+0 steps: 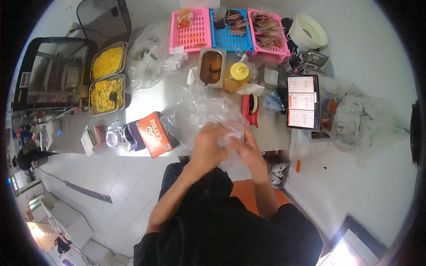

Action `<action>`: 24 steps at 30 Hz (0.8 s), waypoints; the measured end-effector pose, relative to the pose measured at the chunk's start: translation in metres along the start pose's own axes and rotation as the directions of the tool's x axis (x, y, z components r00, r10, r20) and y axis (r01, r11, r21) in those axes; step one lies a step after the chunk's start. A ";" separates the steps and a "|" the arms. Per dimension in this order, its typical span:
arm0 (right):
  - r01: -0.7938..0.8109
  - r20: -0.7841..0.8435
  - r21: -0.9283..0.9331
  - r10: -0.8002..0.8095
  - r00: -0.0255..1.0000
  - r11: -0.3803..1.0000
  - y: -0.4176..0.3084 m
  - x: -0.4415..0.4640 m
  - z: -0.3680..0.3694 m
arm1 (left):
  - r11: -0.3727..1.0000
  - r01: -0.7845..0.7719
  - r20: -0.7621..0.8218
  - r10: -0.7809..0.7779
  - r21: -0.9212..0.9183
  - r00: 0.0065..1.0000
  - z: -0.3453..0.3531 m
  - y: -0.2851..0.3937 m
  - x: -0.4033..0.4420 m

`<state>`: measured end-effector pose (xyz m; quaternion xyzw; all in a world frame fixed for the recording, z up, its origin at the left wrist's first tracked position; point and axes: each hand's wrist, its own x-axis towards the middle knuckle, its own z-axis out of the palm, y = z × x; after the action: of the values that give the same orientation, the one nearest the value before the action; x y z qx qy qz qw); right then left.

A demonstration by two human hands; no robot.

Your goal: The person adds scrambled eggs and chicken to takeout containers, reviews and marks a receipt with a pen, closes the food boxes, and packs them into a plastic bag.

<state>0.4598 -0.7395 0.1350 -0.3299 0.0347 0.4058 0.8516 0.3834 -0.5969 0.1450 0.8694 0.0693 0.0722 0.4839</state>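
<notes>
Both my hands are close together over the front edge of the steel counter, gripping a crumpled clear plastic bag (199,106). My left hand (207,148) is closed, its fingers bunched on the plastic and slightly blurred. Beside it, my right hand (249,150) pinches the bag with thumb and fingers. Some pink shows through the plastic between them. To the left of my hands lies an orange carton (152,134) marked KATSU. A red tape dispenser (250,116) stands just beyond my right hand.
At the back are pink (191,29) and blue baskets (230,37) with small packets. A metal container of sauce (211,67) and a yellow-capped bottle (237,76) stand before them. Two trays of yellow food (108,60) sit left; a menu-like stand (303,102) is right.
</notes>
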 end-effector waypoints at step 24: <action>0.322 0.455 -0.853 -0.285 0.843 -0.411 -0.130 0.228 -0.134 | 0.800 0.460 -0.329 -0.585 -0.385 0.742 -0.090 -0.029 0.011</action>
<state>0.7325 -0.7254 0.0251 -0.8585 -0.4046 0.0135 0.3148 0.3749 -0.5051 0.1676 0.6984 0.4069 0.1317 0.5739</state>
